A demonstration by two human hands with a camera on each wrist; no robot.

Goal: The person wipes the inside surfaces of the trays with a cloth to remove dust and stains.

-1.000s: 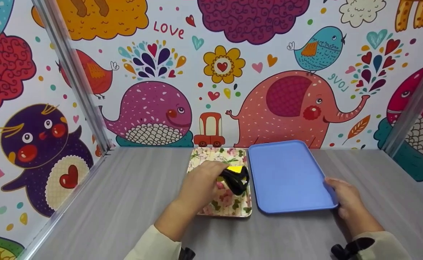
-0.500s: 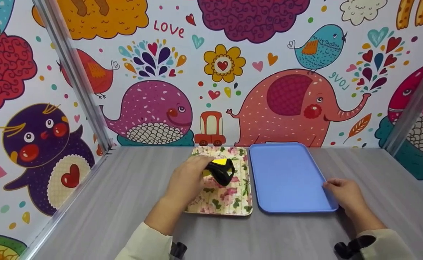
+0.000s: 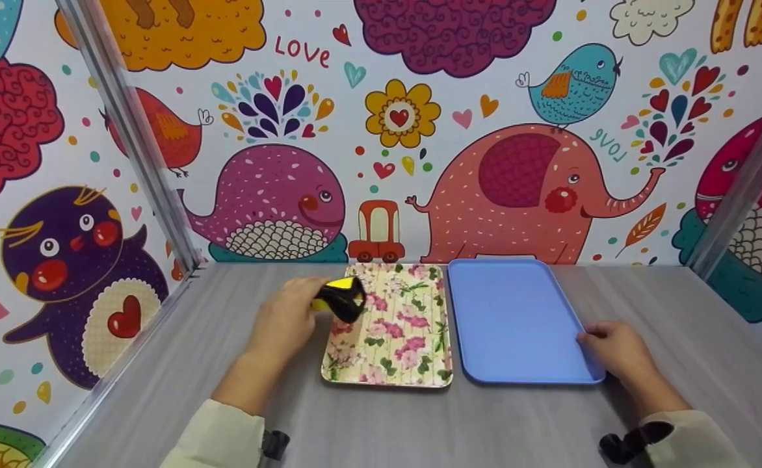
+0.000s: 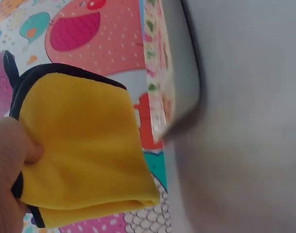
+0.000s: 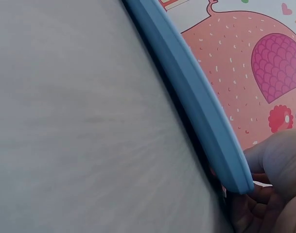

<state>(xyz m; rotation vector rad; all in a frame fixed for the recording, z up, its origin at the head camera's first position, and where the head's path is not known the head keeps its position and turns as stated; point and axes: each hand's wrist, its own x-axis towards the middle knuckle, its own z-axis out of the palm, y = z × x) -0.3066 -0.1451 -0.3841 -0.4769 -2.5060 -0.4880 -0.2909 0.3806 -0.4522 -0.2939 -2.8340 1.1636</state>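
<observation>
My left hand (image 3: 288, 320) pinches a folded yellow cloth (image 4: 89, 141) with black edging, thumb on its yellow face in the left wrist view. The cloth overlaps the left edge of the floral tray (image 3: 394, 338) in the head view. That tray is cream with pink flowers and green leaves, and lies flat on the table. To its right lies a plain blue tray (image 3: 517, 318). My right hand (image 3: 621, 351) grips the blue tray's right rim near the front corner, thumb on top; in the right wrist view its fingers (image 5: 259, 201) curl below the rim.
The grey table (image 3: 381, 429) runs back to a wall (image 3: 394, 58) printed with cartoon animals. Metal posts (image 3: 134, 130) stand at the back corners, and a metal rail follows the left side. A narrow gap separates the two trays.
My left hand has carried the cloth leftward from over the middle of the floral tray to its left edge. The blue tray's far end has come down level, with my right hand still at its rim.
</observation>
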